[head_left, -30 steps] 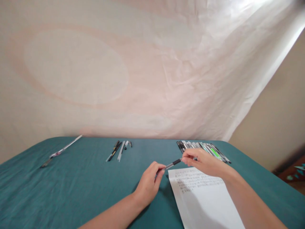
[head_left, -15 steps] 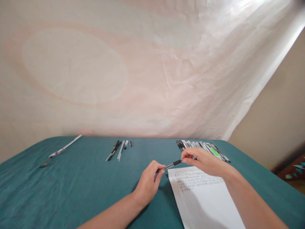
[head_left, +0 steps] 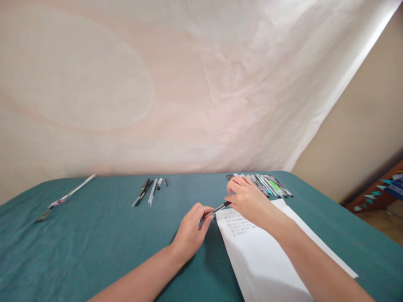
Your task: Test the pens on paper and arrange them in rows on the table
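A slim pen (head_left: pixel 219 208) with a grey barrel and a black grip is held between my two hands, over the table. My left hand (head_left: pixel 190 228) pinches its left end between thumb and fingers. At the other end, my right hand (head_left: pixel 252 203) is closed on the black grip part; its fingers hide the tip. Below the right hand and forearm lies a white sheet of paper (head_left: pixel 261 262), with lines of dark handwriting near its top that are too blurred to read.
Behind my right hand, several pens (head_left: pixel 270 184) lie in a row. Toward the back left are dark pens (head_left: pixel 144 193), pale clear tubes (head_left: pixel 153 192) and small caps (head_left: pixel 160 183). A long pale rod (head_left: pixel 72 193) rests far left on the green tablecloth (head_left: pixel 103 243). A cloth sheet (head_left: pixel 176 92) hangs behind.
The view has swung right and a little down. My right hand has slid along the pen toward my left, covering more of the black grip. My left hand keeps its pinch.
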The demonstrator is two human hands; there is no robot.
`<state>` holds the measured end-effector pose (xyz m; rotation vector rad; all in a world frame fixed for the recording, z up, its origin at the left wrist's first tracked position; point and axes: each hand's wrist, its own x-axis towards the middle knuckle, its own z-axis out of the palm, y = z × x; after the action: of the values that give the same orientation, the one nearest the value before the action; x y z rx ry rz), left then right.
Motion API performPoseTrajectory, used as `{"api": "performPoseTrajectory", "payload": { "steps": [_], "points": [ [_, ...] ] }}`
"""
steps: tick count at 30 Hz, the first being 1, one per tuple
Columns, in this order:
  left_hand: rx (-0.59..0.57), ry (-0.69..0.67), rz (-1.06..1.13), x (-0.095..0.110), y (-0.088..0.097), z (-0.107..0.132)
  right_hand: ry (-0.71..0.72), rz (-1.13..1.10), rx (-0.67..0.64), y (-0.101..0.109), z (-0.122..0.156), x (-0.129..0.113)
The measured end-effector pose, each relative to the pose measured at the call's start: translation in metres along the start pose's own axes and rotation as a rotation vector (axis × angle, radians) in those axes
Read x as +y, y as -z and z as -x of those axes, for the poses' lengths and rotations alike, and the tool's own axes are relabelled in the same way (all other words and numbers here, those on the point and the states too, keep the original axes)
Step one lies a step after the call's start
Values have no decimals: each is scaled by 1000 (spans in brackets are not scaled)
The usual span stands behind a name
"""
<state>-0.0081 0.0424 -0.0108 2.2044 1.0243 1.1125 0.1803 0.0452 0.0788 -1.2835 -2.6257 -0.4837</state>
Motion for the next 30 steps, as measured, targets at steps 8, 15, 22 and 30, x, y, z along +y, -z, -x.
{"api": "performPoseTrajectory", "payload": {
  "steps": [8, 15, 22, 30],
  "points": [
    [-10, -7, 63, 3, -1, 4, -126, -27, -21, -11, 20, 2],
    [-351, -232, -14, 22, 6, 5, -507, -730, -18, -44, 74, 10],
    [-626, -445, -95, 33, 4, 9, -744, -1057, 84, -63, 96, -2],
    [-653, -434, -92, 31, 2, 11, -789, -1027, 147, -71, 102, -7]
  ]
}}
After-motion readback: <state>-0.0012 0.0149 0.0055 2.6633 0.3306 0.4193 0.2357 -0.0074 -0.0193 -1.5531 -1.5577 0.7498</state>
